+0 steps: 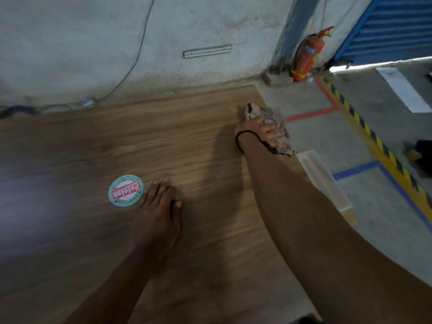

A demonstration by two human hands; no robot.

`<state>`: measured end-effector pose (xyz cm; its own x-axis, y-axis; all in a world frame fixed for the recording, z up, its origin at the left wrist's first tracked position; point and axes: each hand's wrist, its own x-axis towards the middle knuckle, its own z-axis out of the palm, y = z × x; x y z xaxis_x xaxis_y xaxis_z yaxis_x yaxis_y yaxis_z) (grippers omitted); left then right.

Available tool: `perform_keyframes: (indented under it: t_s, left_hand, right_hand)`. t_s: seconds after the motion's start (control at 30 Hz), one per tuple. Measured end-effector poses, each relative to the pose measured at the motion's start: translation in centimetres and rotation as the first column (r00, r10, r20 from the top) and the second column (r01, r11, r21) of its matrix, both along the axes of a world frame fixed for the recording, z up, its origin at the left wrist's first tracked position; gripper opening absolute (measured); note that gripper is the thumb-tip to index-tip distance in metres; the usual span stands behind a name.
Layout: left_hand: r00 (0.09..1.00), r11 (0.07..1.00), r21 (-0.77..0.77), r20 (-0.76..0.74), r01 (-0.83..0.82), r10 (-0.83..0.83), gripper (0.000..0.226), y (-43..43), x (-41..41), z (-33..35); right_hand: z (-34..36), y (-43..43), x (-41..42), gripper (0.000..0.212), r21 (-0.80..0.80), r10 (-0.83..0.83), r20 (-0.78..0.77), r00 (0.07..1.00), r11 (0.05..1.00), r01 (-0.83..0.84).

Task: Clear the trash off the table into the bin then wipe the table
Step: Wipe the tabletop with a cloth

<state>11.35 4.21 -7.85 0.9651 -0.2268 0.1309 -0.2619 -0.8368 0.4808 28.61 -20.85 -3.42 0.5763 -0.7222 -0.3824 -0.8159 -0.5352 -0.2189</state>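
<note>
The wooden table (93, 141) fills most of the view. My right hand (264, 132) presses a crumpled grey-brown cloth (272, 114) flat against the table's far right edge, fingers spread over it. A dark band circles that wrist. My left hand (159, 206) rests palm down near the table's middle, fingers together, holding nothing. Just left of its fingertips a round blue, white and red sticker (125, 191) lies flat on the wood.
Beyond the right table edge a translucent plastic bin (325, 181) stands on the concrete floor. A red fire extinguisher (308, 54) leans by the wall corner. Yellow-black, red and blue floor tape runs at the right. A cable hangs down the back wall.
</note>
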Motion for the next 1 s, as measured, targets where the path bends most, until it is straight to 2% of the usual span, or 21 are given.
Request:
perform_keyframes:
  t_s: [0.13, 0.37, 0.43, 0.53, 0.6, 0.7, 0.77, 0.83, 0.9, 0.93, 1.0]
  left_hand:
    - [1.0, 0.999, 0.033, -0.003, -0.012, 0.012, 0.041, 0.1, -0.1, -0.4]
    - [1.0, 0.999, 0.038, -0.002, -0.001, 0.001, 0.043, 0.4, 0.1, -0.6]
    - [1.0, 0.999, -0.052, -0.029, -0.003, 0.001, 0.045, 0.5, 0.0, -0.3]
    - [0.988, 0.93, -0.357, -0.151, -0.081, 0.028, 0.052, 2.0, -0.3, 0.8]
    - [0.983, 0.902, -0.406, -0.161, -0.146, 0.086, 0.054, 5.0, -0.3, 1.5]
    - [0.973, 0.931, -0.284, -0.08, -0.228, 0.214, 0.049, 12.8, 0.3, 2.7]
    - [0.946, 0.936, -0.133, -0.033, -0.325, 0.324, 0.045, 19.3, 0.3, 3.3]
    - [0.898, 0.898, -0.025, -0.045, -0.44, 0.439, 0.045, 25.3, 0.1, 3.4]
    - [0.859, 0.861, 0.028, -0.063, -0.508, 0.509, 0.038, 29.7, -0.3, 2.5]
    - [0.851, 0.854, 0.04, -0.069, -0.519, 0.52, 0.03, 31.1, -0.5, 1.9]
    - [0.853, 0.856, 0.038, -0.069, -0.516, 0.517, 0.021, 32.3, -1.0, 0.9]
  right_hand:
    - [-0.4, 1.8, 2.6, 0.068, -0.031, 0.118, 0.017, 0.993, 0.993, -0.118]
    - [-1.6, 2.8, 4.0, 0.063, -0.109, 0.21, 0.01, 0.978, 0.972, -0.208]
    - [-1.5, 2.3, 4.1, 0.062, -0.14, 0.223, 0.014, 0.975, 0.966, -0.219]
    - [-0.8, 1.1, 4.2, 0.068, -0.211, 0.29, 0.005, 0.957, 0.936, -0.283]
    - [-0.6, -0.4, 4.5, 0.074, -0.203, 0.335, -0.001, 0.942, 0.923, -0.328]
    - [-1.0, -1.8, 4.7, 0.081, -0.236, 0.377, -0.025, 0.926, 0.898, -0.372]
    - [-2.3, -2.4, 5.5, 0.082, -0.184, 0.37, -0.011, 0.929, 0.912, -0.366]
    - [-3.5, -2.7, 6.7, 0.089, -0.115, 0.328, 0.005, 0.945, 0.938, -0.325]
    - [-6.6, -4.3, 9.8, 0.096, -0.062, 0.275, 0.056, 0.96, 0.961, -0.271]
    - [-7.4, -4.1, 11.1, 0.096, -0.046, 0.286, 0.035, 0.958, 0.958, -0.284]
    - [-6.3, 0.8, 10.7, 0.089, -0.067, 0.33, 0.006, 0.944, 0.942, -0.329]
